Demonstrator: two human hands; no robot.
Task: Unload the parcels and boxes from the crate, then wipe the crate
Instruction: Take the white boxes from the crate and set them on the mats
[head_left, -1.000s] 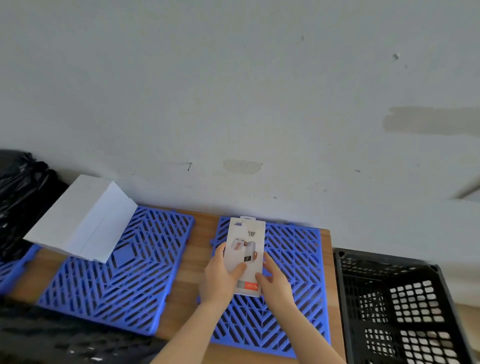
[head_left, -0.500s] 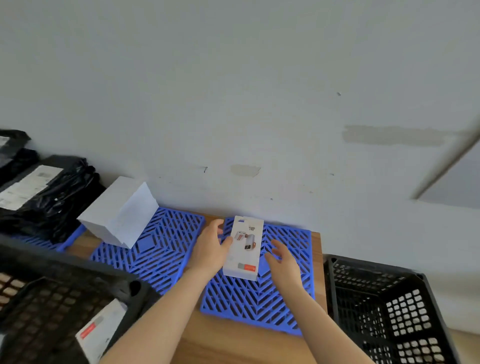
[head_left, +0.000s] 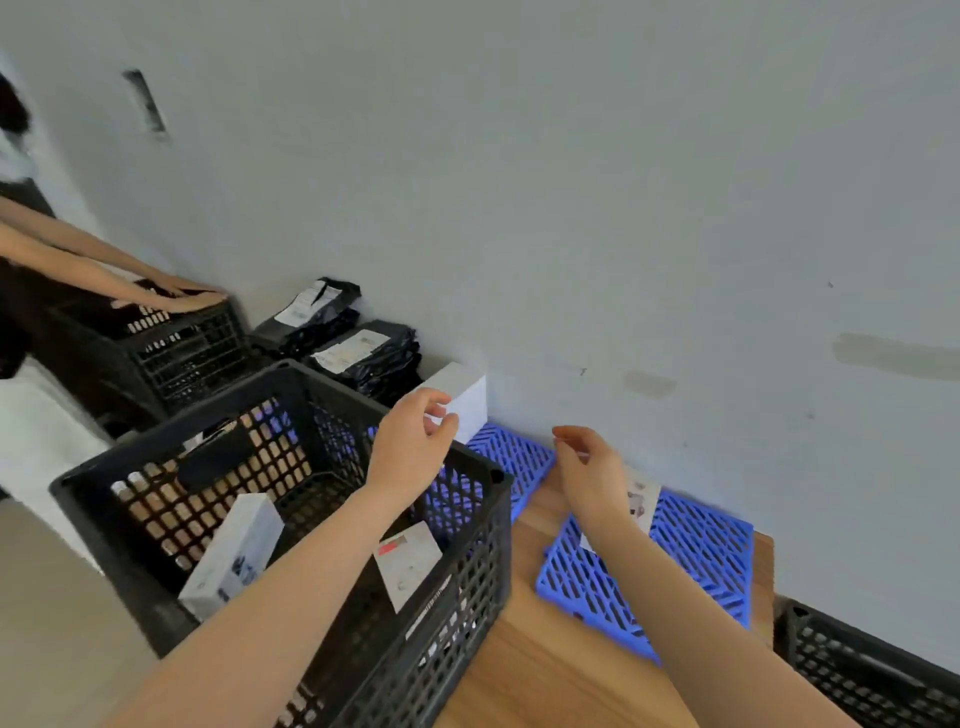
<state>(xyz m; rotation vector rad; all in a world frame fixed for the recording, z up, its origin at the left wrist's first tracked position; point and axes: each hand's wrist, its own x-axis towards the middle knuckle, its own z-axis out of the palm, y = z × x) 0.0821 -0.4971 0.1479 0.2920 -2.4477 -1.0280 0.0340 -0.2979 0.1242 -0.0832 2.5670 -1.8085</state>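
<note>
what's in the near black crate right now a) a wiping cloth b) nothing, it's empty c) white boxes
c: the black crate holds a long white box and a white box with a red mark, so it is not yet unloaded.

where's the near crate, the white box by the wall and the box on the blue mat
near crate (head_left: 169, 425), head view, left rim
white box by the wall (head_left: 470, 395), head view, side face
box on the blue mat (head_left: 644, 504), head view, printed top
</note>
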